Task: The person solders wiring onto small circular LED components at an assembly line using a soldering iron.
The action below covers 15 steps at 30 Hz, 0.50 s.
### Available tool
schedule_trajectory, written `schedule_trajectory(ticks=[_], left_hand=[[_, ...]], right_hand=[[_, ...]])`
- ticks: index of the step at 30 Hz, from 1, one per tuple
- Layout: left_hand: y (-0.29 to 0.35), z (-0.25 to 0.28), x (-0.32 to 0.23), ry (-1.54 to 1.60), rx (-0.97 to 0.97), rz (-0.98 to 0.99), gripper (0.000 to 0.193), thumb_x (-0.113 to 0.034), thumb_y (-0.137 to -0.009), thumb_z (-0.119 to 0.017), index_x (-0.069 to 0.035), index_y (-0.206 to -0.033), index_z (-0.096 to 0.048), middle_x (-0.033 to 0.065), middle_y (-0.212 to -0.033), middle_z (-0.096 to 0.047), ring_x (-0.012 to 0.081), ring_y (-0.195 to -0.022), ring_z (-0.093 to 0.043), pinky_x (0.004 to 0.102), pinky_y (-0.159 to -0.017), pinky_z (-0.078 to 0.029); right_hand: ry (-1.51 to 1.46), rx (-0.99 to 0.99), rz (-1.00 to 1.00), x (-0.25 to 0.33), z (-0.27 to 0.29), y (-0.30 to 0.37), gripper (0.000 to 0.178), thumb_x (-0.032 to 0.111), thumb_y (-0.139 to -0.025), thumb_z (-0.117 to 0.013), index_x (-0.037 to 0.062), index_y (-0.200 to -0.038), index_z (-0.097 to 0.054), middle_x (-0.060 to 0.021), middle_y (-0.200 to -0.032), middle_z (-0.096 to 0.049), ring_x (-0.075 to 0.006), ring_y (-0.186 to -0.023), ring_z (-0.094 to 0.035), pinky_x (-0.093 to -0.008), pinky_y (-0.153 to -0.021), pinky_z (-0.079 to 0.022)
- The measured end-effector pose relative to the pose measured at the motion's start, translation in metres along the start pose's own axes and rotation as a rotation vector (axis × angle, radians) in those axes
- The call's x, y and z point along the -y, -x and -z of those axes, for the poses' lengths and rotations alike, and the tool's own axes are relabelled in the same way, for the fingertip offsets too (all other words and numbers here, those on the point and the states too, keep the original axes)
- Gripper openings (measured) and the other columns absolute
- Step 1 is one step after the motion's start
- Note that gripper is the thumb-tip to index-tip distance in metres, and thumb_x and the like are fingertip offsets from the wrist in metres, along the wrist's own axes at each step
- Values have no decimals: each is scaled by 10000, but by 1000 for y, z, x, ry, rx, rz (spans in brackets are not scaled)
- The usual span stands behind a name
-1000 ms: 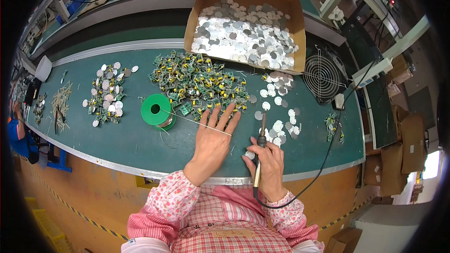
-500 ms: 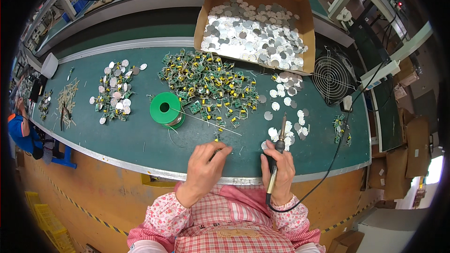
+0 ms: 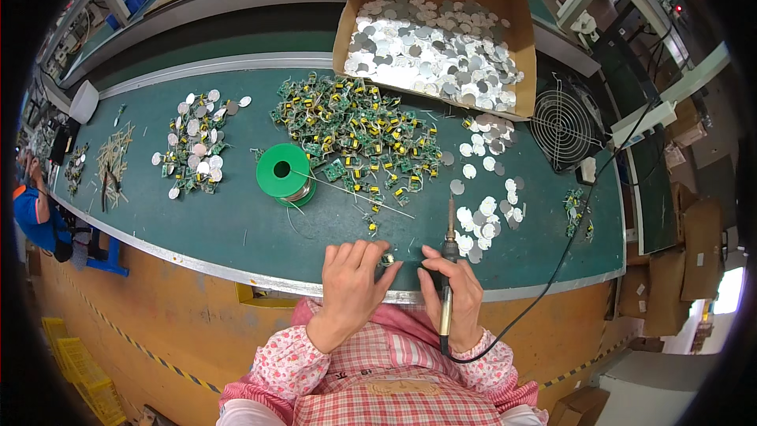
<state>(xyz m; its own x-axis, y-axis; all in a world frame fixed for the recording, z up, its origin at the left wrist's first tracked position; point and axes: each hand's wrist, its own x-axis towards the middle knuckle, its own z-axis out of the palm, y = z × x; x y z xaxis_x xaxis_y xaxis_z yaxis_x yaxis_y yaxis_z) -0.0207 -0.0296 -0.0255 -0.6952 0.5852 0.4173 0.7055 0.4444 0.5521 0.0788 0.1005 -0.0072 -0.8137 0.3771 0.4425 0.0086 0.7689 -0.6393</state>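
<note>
My right hand (image 3: 457, 292) is closed around a soldering iron (image 3: 450, 246), its tip pointing away from me and its cable trailing right. Thumb and forefinger of that hand come close to each other; whether they pinch a disc too, I cannot tell. Near the table's front edge my left hand (image 3: 352, 288) pinches a small circuit board (image 3: 387, 259) between thumb and fingers. Beyond the hands stand a green spool of solder wire (image 3: 276, 172) and a large heap of circuit boards (image 3: 355, 130) with yellow parts. Round silvery discs (image 3: 487, 207) lie scattered right of the iron.
A cardboard box (image 3: 530, 55) of discs stands at the back, beside a fan with a round grille (image 3: 561, 126). Boards with discs (image 3: 193, 146) form a pile at left, near thin sticks (image 3: 115, 159). A few boards (image 3: 574, 209) lie far right. Another person (image 3: 39, 217) sits at far left.
My right hand has moved left toward my left hand, and the soldering iron has shifted left with it. The small board at my left fingertips shows more plainly. The view has shifted slightly.
</note>
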Motion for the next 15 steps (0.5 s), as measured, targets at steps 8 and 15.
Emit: schedule_trajectory(ticks=[8, 15], left_hand=[[-2, 2, -3, 180, 120, -79, 344, -110, -712, -724, -64, -1017, -571, 47, -848, -578, 224, -812, -542, 346, -702, -382], [-9, 12, -1, 168, 232, -69, 340, -39, -706, -705, -63, -1019, -577, 60, -895, -592, 249, -837, -557, 347, -718, -401]], right_hand=[[-147, 24, -93, 6, -7, -2, 280, -47, -719, -707, 22, -963, -585, -107, -940, -670, -257, -733, -633, -318, -640, -503], [-78, 1, -89, -1, -7, 0, 275, -43, -723, -705, 23, -961, -585, -104, -899, -664, -256, -732, -632, -320, -631, -502]])
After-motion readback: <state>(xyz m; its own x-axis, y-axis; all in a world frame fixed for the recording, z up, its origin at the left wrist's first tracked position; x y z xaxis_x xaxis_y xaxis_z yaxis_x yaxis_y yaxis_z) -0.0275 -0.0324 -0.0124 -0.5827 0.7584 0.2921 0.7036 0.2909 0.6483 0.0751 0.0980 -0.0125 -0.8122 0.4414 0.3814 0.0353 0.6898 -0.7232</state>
